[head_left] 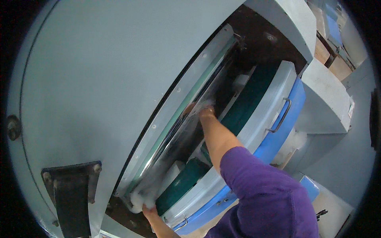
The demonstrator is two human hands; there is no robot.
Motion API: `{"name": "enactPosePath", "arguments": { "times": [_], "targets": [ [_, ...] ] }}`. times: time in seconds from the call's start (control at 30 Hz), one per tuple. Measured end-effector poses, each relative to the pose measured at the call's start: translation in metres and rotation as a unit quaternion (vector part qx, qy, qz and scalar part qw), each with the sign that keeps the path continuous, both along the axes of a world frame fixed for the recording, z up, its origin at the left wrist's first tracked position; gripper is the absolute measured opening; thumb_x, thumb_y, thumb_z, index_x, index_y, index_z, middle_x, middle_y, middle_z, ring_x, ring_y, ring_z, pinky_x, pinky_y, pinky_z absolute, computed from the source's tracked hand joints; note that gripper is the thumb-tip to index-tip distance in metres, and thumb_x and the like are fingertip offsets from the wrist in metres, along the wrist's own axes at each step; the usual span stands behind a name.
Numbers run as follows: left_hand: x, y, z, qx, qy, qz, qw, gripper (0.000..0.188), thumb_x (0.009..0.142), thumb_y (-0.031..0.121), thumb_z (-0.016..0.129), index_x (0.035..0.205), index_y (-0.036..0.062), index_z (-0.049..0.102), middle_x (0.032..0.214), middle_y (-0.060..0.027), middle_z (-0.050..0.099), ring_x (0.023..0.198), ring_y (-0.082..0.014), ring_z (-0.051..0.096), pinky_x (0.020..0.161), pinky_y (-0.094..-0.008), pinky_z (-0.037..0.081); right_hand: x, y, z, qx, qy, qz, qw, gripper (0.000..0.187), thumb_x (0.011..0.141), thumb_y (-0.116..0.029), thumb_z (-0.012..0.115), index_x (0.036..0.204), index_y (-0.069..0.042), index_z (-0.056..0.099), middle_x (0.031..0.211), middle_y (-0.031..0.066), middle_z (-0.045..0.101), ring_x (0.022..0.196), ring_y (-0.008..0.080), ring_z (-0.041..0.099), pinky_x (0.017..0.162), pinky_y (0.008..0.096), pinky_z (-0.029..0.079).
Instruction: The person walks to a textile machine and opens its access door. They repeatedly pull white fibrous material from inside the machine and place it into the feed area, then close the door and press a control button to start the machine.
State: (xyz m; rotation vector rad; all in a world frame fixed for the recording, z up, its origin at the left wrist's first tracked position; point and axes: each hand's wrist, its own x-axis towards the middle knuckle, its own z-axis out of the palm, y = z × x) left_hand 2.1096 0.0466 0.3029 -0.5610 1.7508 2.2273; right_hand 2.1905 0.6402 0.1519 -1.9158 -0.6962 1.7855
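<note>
A thin, cloudy white fibre web point(162, 168) stretches along a shiny metal roller point(174, 137) inside the long opening of a machine. My left hand point(151, 214) is at the lower end of the opening, its fingers closed on a thick white tuft of the fibre. Farther up and to the right, my right hand point(206, 111) reaches down into the opening. Its fingers are bent into the wispy fibre beside the roller and partly hidden by it. A dark green curved band point(180, 186) runs next to both hands.
A large grey panel point(103, 79) fills the left, with a black bracket point(71, 178) below. Along the right of the opening is a white and blue cover point(258, 135) with a metal handle point(283, 115). Grey machine housings point(325, 95) stand beyond it.
</note>
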Motion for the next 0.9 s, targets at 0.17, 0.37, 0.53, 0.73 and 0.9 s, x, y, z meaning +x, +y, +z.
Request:
{"name": "enactPosePath", "arguments": {
  "times": [0.17, 0.37, 0.53, 0.73, 0.9],
  "targets": [
    [0.011, -0.007, 0.004, -0.003, -0.007, 0.014, 1.0, 0.036, 0.093, 0.016, 0.042, 0.124, -0.0029, 0.046, 0.122, -0.0167, 0.052, 0.111, -0.0317, 0.052, 0.092, -0.0456, 0.046, -0.006, -0.026, 0.011, -0.019, -0.057, 0.021, 0.998, 0.031, 0.085, -0.022, 0.06, 0.115, -0.01, 0.059, 0.117, 0.0084, 0.059, 0.104, 0.0242, 0.058, 0.087, 0.0375, 0.049],
    [0.013, -0.018, 0.015, 0.044, 0.003, 0.012, 0.999, 0.036, 0.093, 0.014, 0.042, 0.125, -0.0022, 0.046, 0.121, -0.0158, 0.053, 0.111, -0.031, 0.052, 0.094, -0.0437, 0.045, -0.048, -0.121, 0.025, -0.036, -0.032, 0.034, 0.998, 0.032, 0.085, -0.023, 0.06, 0.115, -0.011, 0.059, 0.118, 0.0077, 0.059, 0.106, 0.0239, 0.058, 0.088, 0.0375, 0.048],
    [0.01, -0.029, 0.02, -0.004, 0.0, 0.016, 1.0, 0.036, 0.094, 0.014, 0.04, 0.127, -0.0008, 0.045, 0.125, -0.0149, 0.051, 0.114, -0.0307, 0.05, 0.097, -0.043, 0.043, -0.04, -0.175, 0.017, -0.066, 0.008, 0.126, 0.99, 0.032, 0.085, -0.023, 0.06, 0.115, -0.011, 0.06, 0.118, 0.0071, 0.059, 0.107, 0.0237, 0.057, 0.089, 0.0376, 0.047],
    [0.01, -0.02, 0.011, -0.02, -0.034, 0.06, 0.997, 0.039, 0.091, 0.016, 0.045, 0.127, -0.0003, 0.045, 0.124, -0.0158, 0.051, 0.114, -0.0318, 0.05, 0.096, -0.0447, 0.043, -0.038, -0.157, 0.002, -0.071, 0.044, 0.13, 0.988, 0.033, 0.085, -0.024, 0.059, 0.116, -0.012, 0.06, 0.119, 0.0064, 0.059, 0.109, 0.0234, 0.056, 0.09, 0.0376, 0.046],
    [0.007, -0.023, 0.001, -0.36, 0.213, -0.247, 0.874, 0.036, 0.089, 0.018, 0.05, 0.119, -0.0035, 0.053, 0.118, -0.0172, 0.057, 0.111, -0.0309, 0.053, 0.093, -0.0431, 0.044, -0.056, -0.121, -0.005, -0.064, 0.05, 0.083, 0.993, 0.033, 0.085, -0.025, 0.059, 0.116, -0.012, 0.06, 0.12, 0.0058, 0.059, 0.11, 0.0232, 0.056, 0.09, 0.0376, 0.045]
  ]
}}
